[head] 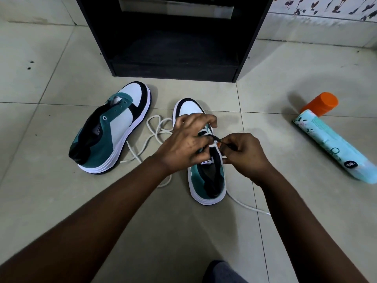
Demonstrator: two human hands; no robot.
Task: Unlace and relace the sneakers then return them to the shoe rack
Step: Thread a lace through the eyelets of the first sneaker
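Observation:
Two teal, white and black sneakers sit on the tiled floor. The left sneaker [114, 127] lies tilted on its side with no lace in its eyelets. The right sneaker [206, 172] stands upright, toe pointing away from me. My left hand [187, 141] covers its eyelet area, fingers curled over the tongue and lace. My right hand [244, 154] pinches the frayed tip of the white lace [214, 144] beside the shoe's collar. A loose white lace [155, 131] lies in loops between the two shoes, and another end trails behind the right heel [248, 207].
A black shoe rack [175, 48] stands open just beyond the sneakers, its bottom shelf dark. A pale green spray can with an orange cap [330, 137] lies on the floor at the right. A dark cloth-covered knee [222, 272] shows at the bottom edge.

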